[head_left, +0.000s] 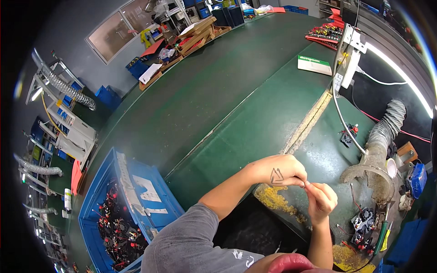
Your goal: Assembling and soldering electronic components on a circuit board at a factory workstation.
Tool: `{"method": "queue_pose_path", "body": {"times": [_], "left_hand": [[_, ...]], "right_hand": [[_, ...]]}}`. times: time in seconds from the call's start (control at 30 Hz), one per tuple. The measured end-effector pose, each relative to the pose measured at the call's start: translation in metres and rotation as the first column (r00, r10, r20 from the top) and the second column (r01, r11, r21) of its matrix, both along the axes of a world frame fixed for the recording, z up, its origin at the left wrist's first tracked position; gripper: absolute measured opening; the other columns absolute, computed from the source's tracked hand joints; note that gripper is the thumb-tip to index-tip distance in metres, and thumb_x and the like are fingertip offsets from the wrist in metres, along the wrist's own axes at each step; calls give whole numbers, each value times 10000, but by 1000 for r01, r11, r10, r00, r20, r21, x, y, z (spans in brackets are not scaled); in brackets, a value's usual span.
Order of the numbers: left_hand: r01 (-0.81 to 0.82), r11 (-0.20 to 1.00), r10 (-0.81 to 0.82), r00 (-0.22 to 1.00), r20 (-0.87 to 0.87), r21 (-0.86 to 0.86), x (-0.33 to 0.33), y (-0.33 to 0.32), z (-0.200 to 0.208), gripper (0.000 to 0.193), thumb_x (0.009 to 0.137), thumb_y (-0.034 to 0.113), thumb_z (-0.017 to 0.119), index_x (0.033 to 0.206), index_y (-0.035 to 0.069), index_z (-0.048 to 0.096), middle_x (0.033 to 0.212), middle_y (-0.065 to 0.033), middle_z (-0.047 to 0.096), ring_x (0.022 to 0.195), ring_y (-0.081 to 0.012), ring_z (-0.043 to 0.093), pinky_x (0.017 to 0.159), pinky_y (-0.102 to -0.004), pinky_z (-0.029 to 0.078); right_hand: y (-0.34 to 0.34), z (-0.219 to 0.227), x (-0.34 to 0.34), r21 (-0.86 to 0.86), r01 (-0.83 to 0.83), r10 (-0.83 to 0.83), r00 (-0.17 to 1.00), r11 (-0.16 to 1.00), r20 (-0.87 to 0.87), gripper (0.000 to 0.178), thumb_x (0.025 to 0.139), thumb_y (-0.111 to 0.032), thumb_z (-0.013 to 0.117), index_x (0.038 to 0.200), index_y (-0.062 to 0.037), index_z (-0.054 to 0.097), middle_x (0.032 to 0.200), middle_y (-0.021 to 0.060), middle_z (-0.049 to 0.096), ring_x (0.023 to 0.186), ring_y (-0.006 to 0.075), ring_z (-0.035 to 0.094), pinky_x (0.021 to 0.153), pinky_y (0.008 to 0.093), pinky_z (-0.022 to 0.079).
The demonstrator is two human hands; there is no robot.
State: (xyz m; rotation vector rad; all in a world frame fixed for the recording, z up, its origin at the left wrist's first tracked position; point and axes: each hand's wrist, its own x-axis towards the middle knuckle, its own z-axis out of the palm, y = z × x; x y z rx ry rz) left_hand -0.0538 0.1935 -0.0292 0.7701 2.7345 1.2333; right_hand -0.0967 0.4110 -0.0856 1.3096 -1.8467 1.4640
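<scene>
My left hand [281, 171] reaches in from the left over the near edge of the green bench, its fingers pinched. The fingertips of my right hand [322, 200] meet it, also closed in a pinch. Whatever lies between the fingertips is too small or hidden to make out. To the right of my right hand, a black part with wires [363, 224] lies on the bench. Beside it rests a green-handled soldering iron [381, 237]. A second black and red part [349, 135] lies farther back.
On the left stands a blue bin [157, 175] holding many small black and red parts. A flexible duct [389, 123] with a flared hood [369, 178] rises at right. A green and white box [314, 65] lies farther back. Wooden trays [195, 38] line the far side.
</scene>
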Motion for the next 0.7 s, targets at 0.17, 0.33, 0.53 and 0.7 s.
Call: {"method": "queue_pose_path", "body": {"times": [0.17,0.33,0.53,0.7], "left_hand": [[14,1000,-13,991,134,-5,0,-3,2,174,916,205,716,995,59,768,880,-127,746,806,-319,711,719,-405,542],[32,999,-27,980,196,-23,-1,-4,-3,182,914,218,719,1002,67,773,882,-124,751,806,-315,714,712,-401,541],[46,995,-30,982,188,-86,-4,-4,-4,210,925,259,708,1003,75,772,877,-113,750,799,-311,712,704,-403,539],[-44,992,60,989,135,-121,-5,-3,-3,203,918,266,718,1002,89,772,872,-102,746,782,-308,708,695,-389,538]], "right_hand": [[1,1,1,48,10,-8,999,999,-32,209,700,34,790,900,-26,776,763,83,699,610,207,626,563,306,472],[3,1,-1,100,11,-6,998,995,-55,219,678,18,790,890,-39,779,742,64,685,613,200,624,563,312,473],[4,-2,-6,144,18,-5,996,989,-86,217,693,12,804,900,-44,773,723,66,675,606,208,626,557,318,473],[-2,-5,-6,123,58,-54,998,991,-33,132,744,2,812,852,-38,748,725,78,683,596,227,633,556,328,480]]}}
